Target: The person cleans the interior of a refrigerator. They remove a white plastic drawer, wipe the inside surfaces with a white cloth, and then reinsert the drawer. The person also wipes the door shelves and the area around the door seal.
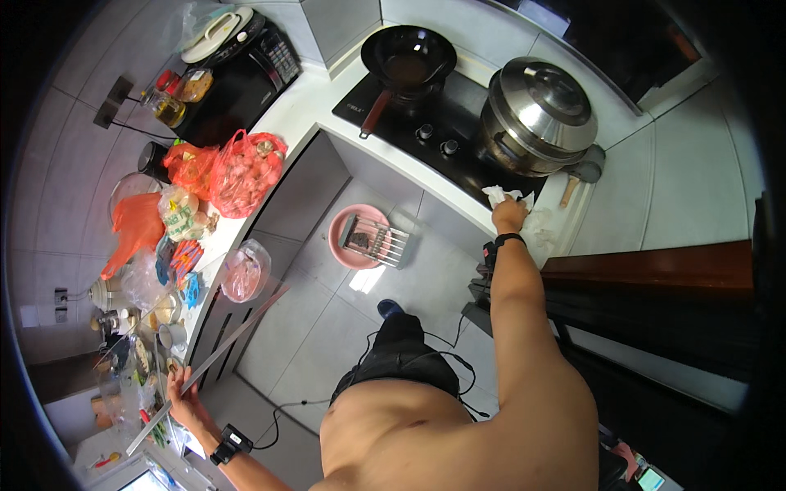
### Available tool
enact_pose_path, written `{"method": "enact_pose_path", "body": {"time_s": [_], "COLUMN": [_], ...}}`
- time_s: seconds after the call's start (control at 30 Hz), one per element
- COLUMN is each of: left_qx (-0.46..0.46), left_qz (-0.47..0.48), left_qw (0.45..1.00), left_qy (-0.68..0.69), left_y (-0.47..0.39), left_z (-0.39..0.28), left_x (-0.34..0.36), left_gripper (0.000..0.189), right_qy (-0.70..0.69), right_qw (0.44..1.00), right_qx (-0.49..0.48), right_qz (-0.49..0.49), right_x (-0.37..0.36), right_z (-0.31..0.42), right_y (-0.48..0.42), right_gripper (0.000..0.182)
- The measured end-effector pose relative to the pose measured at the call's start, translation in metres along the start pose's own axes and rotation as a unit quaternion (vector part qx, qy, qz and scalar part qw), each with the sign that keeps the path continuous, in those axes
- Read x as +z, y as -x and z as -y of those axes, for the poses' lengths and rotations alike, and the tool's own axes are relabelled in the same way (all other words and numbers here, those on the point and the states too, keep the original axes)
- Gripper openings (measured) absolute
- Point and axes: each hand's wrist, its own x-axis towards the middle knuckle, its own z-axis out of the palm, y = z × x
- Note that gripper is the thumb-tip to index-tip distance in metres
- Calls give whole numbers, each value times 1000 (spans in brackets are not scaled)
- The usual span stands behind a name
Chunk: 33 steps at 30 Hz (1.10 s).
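My right hand is closed on a crumpled white tissue or cloth, pressed at the front right corner of the black gas hob. Behind it stands a large steel steamer pot with its domed lid on. A black wok with a reddish-brown handle sits on the left burner. At the lower left, my left hand is at the edge of a long, flat, see-through panel, whose rim runs slantwise past the counter. The fingers are partly spread; whether they grip it is hard to tell.
Red plastic bags of food crowd the left counter beside a black microwave. A pink basin holding a metal rack is on the tiled floor. A clear bag hangs at the counter edge. Cables trail around my legs.
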Motion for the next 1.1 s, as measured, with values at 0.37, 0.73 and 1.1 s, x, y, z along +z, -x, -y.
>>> {"method": "enact_pose_path", "body": {"time_s": [0.37,0.73,1.1], "left_qx": [22,27,57], "left_qz": [-16,5,17], "left_qw": [1000,997,993], "left_qy": [8,67,98], "left_y": [9,38,46], "left_z": [-19,-17,24], "left_x": [14,-5,-40], "left_gripper": [53,51,45], "right_qy": [-349,-457,-462], "right_qw": [921,693,348], "right_qx": [-136,-517,-790], "right_qz": [-104,207,203], "right_x": [-6,-102,-196], "right_z": [81,363,425], "right_y": [60,325,642], "right_gripper": [36,28,51]}}
